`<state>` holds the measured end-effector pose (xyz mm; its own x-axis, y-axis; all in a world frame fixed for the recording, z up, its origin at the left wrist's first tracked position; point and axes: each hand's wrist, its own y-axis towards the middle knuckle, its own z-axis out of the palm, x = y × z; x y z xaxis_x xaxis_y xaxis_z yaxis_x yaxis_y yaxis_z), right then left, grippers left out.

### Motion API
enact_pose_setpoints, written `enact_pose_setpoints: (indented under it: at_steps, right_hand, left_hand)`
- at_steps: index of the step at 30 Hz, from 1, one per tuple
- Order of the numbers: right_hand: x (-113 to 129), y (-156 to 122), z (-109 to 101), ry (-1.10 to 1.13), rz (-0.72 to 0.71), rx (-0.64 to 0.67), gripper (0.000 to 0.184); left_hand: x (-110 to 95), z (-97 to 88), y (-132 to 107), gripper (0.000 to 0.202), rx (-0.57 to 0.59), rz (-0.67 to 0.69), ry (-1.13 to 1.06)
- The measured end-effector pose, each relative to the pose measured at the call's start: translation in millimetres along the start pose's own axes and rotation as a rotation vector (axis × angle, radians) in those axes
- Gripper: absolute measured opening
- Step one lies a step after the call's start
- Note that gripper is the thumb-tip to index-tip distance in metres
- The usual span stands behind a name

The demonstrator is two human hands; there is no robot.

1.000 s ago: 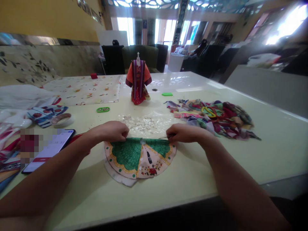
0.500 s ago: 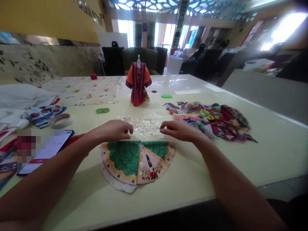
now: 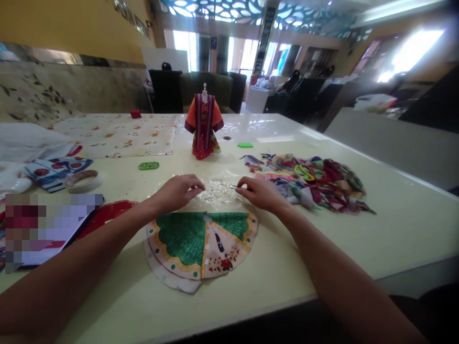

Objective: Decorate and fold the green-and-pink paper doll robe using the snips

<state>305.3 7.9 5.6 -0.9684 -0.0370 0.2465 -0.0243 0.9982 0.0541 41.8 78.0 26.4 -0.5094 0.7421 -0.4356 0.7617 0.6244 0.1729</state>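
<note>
My left hand [image 3: 182, 191] hovers at the left edge of a pile of small pale beads or sequins [image 3: 218, 193] on clear plastic. Its thumb and forefinger come together at the tips; anything between them is too small to make out. On the pile's right side, my right hand [image 3: 256, 191] pinches thin metal tweezers [image 3: 234, 187] pointing left toward the pile. Just below both hands lies a half-round fabric piece [image 3: 182, 239], green with a gold and pink border and a flowered pink panel. A paler layer [image 3: 168, 279] shows under its lower left edge.
A small doll form in an orange and red robe [image 3: 204, 126] stands behind the pile. Fabric scraps with yellow-handled scissors [image 3: 304, 172] lie right. A green dish [image 3: 148, 166], tape roll [image 3: 84, 181], phone [image 3: 68, 234] and red piece [image 3: 111, 215] are left; a green block [image 3: 245, 145] lies behind.
My left hand has moved right and slightly up toward the pile, its thumb and forefinger now extended together. My right hand stays beside the pile with the tweezers. The view has shifted slightly.
</note>
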Motion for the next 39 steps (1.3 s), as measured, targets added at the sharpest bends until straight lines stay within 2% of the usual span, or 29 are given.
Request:
enact_pose_setpoints:
  at_steps: [3,5,8,10,14,22,32,39]
  right_hand:
    - [2.5,2.4,7.5,-0.051,0.071,-0.061,0.033]
    - [3.2,3.2,9.9,-0.069,0.08,-0.087,0.032]
    - [2.5,3.7,10.8,-0.057,0.062,-0.101,0.031]
    - [1.6,4.0,11.0,-0.04,0.052,-0.105,0.031]
    - [1.4,3.5,12.2,-0.015,0.056,-0.106,0.03]
    - [15.1,-2.6,16.8,0.022,0.008,-0.135,0.03]
    - [19.2,-5.2,15.7,0.008,0.002,-0.156,0.031]
    - [19.7,-5.3,13.9,0.003,-0.015,-0.108,0.03]
  left_hand:
    - [16.8,1.9,3.9,0.025,-0.158,-0.153,-0.11]
    - [27.8,0.2,5.7,0.025,-0.224,-0.243,-0.152]
    - [43.1,-4.5,6.7,0.025,-0.269,-0.338,-0.178]
    - [51.8,-6.0,6.8,0.025,-0.261,-0.37,-0.175]
    - [60.5,-1.1,7.3,0.021,-0.188,-0.357,-0.152]
    - [53.2,18.0,8.6,0.018,-0.079,-0.24,-0.056]
    - [44.2,27.7,7.7,0.016,-0.073,-0.203,0.077]
    - [42.2,29.6,7.5,0.015,-0.077,-0.207,0.109]
